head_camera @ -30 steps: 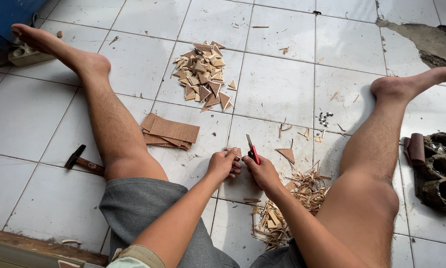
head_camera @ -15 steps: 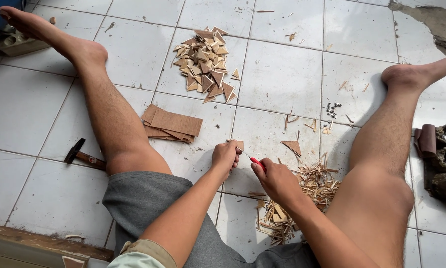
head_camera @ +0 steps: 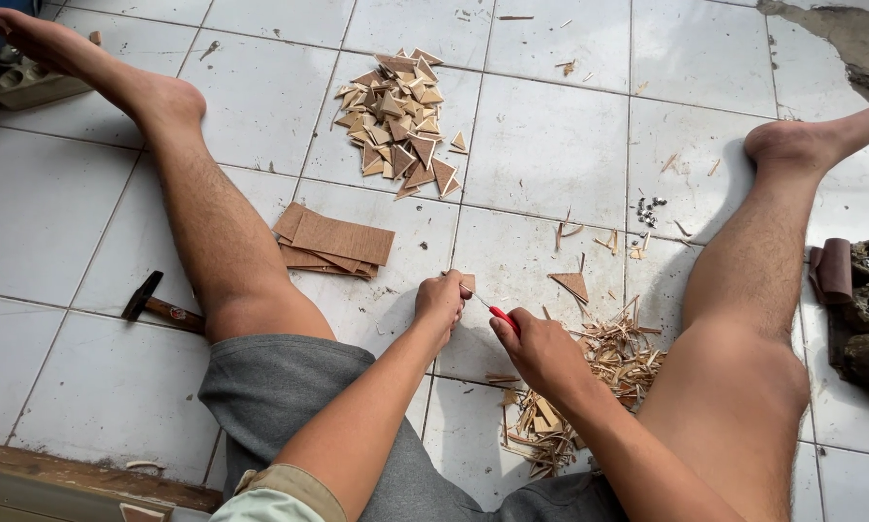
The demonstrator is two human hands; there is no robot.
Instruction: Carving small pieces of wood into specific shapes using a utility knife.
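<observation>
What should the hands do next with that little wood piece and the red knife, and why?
Probably draw the red-handled knife along the edge of the small wood piece. The left hand pins that piece on the tile, the right hand has the blade tip right against it, and the shavings nearby suggest trimming strokes like this.
</observation>
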